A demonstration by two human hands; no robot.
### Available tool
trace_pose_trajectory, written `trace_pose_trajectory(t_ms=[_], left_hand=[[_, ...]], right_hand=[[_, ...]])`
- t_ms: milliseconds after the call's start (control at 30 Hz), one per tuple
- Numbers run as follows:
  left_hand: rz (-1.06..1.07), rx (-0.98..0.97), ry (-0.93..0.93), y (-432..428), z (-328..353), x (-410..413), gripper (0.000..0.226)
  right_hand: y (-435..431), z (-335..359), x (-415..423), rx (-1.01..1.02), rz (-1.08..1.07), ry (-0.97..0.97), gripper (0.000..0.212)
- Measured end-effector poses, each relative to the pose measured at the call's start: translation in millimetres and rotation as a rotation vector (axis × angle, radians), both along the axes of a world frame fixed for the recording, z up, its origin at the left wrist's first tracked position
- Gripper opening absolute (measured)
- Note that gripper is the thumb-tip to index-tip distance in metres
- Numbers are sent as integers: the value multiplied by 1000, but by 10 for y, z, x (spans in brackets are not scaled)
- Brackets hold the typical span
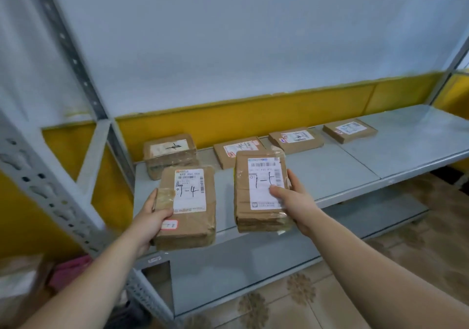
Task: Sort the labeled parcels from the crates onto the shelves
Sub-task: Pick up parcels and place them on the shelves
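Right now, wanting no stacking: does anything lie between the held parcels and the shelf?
Nothing visible: the shelf front that shows is bare. The taped parcel and three flat parcels lie along its back.

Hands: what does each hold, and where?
Left hand grips the 7-4 parcel by its left edge; right hand grips the other parcel by its right edge.

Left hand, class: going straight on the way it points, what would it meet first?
Probably the taped parcel at the back left of the shelf, met by the 7-4 parcel that the left hand holds; depth is unclear.
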State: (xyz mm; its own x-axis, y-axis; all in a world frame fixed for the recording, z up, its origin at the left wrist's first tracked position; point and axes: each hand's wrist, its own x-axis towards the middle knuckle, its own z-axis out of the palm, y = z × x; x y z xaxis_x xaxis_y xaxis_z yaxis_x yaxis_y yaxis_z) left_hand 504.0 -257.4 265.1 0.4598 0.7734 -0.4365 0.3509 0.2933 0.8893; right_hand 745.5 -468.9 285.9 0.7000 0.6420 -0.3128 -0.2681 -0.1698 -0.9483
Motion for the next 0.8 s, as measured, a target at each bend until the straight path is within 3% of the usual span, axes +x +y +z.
trace_pose_trajectory(t_ms=[400, 500, 600, 667, 800], left_hand=[[114, -74, 161, 335, -283, 367, 75], [77, 54, 322, 362, -268, 482, 73], [59, 396, 614, 335, -247, 629, 78], [-49, 541, 820, 250, -270, 775, 79], [-276, 530, 1033, -58, -275, 1108, 97]], right_hand=[[824, -534, 834, -181, 210, 10, 78], [903, -647, 967, -215, 220, 16, 80], [954, -692, 1019, -277, 233, 3, 84], [1005, -661, 1048, -386, 272, -261, 87], [1122, -508, 993, -560, 507, -886, 82]])
